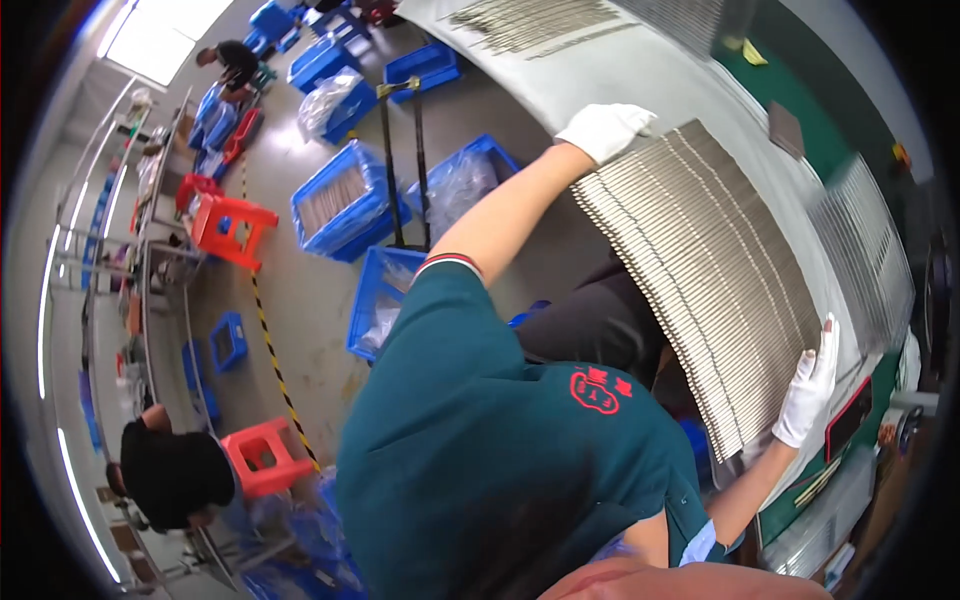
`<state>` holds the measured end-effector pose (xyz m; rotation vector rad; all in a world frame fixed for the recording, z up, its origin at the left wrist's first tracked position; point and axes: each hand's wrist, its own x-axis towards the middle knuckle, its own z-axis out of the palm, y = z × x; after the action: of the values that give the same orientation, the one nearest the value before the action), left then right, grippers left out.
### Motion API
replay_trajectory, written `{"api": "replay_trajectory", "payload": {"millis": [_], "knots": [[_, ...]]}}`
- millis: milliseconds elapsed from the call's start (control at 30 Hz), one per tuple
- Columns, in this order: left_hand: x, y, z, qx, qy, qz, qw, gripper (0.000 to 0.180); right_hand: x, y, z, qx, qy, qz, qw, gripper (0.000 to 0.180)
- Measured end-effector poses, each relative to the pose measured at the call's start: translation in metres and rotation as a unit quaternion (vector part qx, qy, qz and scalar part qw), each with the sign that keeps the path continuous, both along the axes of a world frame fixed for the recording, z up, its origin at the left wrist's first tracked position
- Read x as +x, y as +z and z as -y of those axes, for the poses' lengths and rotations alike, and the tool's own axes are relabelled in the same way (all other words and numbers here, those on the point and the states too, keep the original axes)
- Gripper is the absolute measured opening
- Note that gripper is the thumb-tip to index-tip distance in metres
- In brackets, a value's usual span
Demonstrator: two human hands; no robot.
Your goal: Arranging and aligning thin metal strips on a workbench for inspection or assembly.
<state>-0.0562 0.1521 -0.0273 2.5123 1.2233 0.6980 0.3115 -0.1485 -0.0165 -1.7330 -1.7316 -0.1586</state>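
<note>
A broad sheet-like row of thin, greyish metal strips (705, 260), lying side by side, rests along the near edge of the white-covered table (560, 85). My left hand (605, 132), in a white glove, is at the row's far-left end, its fingers reaching over toward the corner. At the opposite end, my right hand (812, 385), also gloved, lies along the edge with fingers stretched out. Lines cross the row lengthwise. The undersides of both hands are hidden.
More thin strips (530, 22) lie at the table's far end. Clear ribbed trays (865, 245) stand on the right. Blue crates (345, 200), a black trolley handle (420, 160) and red stools (232, 228) occupy the floor leftward. Two people sit further left.
</note>
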Motion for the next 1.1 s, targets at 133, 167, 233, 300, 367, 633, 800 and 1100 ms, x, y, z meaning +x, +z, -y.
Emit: {"api": "replay_trajectory", "payload": {"millis": [133,167,233,300,367,633,800,1100], "knots": [[0.009,0.002,0.010,-0.033,0.043,0.083,0.995,0.039,0.013,-0.010,0.000,-0.035,-0.023,-0.002,0.999,0.043],[0.010,-0.001,0.008,-0.033,0.038,0.103,0.993,0.038,0.014,-0.008,0.000,-0.041,-0.034,0.002,0.999,0.043],[0.012,-0.002,0.007,-0.033,0.032,0.123,0.991,0.037,0.031,-0.016,-0.002,-0.031,-0.036,-0.014,0.999,0.043],[0.014,-0.003,0.005,-0.021,0.029,0.139,0.990,0.036,0.036,-0.020,-0.007,-0.015,-0.059,-0.058,0.996,0.041],[0.020,-0.015,-0.004,0.080,0.019,0.103,0.991,0.033,0.042,-0.022,-0.009,-0.006,-0.072,-0.079,0.994,0.041],[0.028,-0.020,-0.013,0.093,0.074,0.117,0.986,0.032,0.070,-0.030,-0.014,0.023,-0.115,0.016,0.993,0.041],[0.032,-0.026,-0.020,0.175,0.105,0.094,0.974,0.034,0.078,-0.035,-0.016,0.025,-0.124,0.024,0.992,0.040],[0.033,-0.016,-0.011,0.162,0.108,0.149,0.970,0.039,0.066,-0.031,-0.014,0.001,-0.134,-0.033,0.990,0.042]]}}
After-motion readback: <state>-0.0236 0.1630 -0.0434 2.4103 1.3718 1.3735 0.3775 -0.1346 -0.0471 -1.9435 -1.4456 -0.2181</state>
